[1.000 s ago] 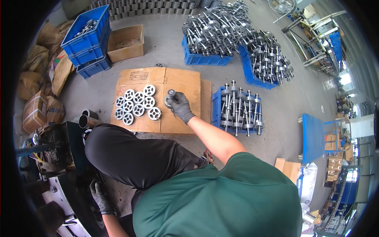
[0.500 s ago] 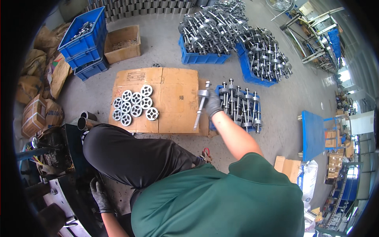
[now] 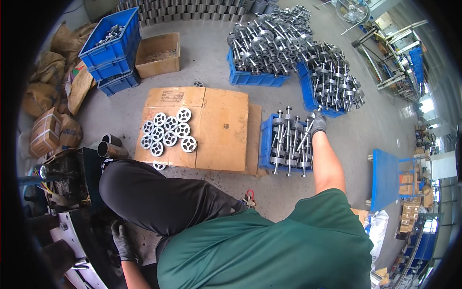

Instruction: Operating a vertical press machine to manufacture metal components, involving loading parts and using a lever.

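Note:
My right hand (image 3: pixel 318 123), in a grey glove, is closed around a metal shaft (image 3: pixel 304 138) over the right part of a small blue crate (image 3: pixel 265 139). The shaft slants, its lower end among the other shafts (image 3: pixel 288 139) in that crate, each a rod with a thick round collar. Low on the left, my left hand (image 3: pixel 123 242), also gloved, lies against the dark side of a machine (image 3: pixel 91 224) with its fingers stretched out and nothing visible in them. Several spoked metal discs (image 3: pixel 170 138) lie flat on a cardboard sheet (image 3: pixel 221 144) before my knee.
Beyond the sheet, two large blue crates (image 3: pixel 257 78) (image 3: pixel 308 91) overflow with shafts. Stacked blue bins (image 3: pixel 109 58) and an open cardboard box (image 3: pixel 156 67) stand at the far left. Metal tubes (image 3: pixel 113 150) lie beside my knee. A blue trolley (image 3: pixel 385 178) stands on the right.
My right hand has carried the shaft rightward from the cardboard's edge to the small crate's right side. My left hand stays by the machine. The whole view has shifted slightly.

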Motion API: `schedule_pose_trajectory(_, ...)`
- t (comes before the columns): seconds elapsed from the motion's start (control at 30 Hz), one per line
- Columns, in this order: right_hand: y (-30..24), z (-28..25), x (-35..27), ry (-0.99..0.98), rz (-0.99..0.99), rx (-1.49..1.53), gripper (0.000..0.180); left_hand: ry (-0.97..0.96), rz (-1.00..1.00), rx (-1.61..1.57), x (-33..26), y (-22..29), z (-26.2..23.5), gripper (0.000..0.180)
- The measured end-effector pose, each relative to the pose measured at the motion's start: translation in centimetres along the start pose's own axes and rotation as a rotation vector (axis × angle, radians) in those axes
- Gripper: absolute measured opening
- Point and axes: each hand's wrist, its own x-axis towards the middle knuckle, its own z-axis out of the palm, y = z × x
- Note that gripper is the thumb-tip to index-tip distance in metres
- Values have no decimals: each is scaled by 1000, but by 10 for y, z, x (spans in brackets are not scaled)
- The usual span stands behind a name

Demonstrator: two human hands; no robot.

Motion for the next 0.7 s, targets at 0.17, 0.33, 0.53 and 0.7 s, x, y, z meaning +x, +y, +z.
schedule_pose_trajectory(0.17,7,10,13,-1,-47,-35,38,-9,-16,95,2,-8,-6,33)
schedule_pose_trajectory(0.33,25,38,4,-356,63,-284,37,-5,-38,47,-5,-2,-5,34)
schedule_pose_trajectory(0.53,46,91,-15,-498,-247,-712,46,-4,-36,82,-8,-1,-4,34)
schedule_pose_trajectory(0.7,46,118,-30,-520,-551,-1336,40,-32,-71,116,-18,16,5,35)
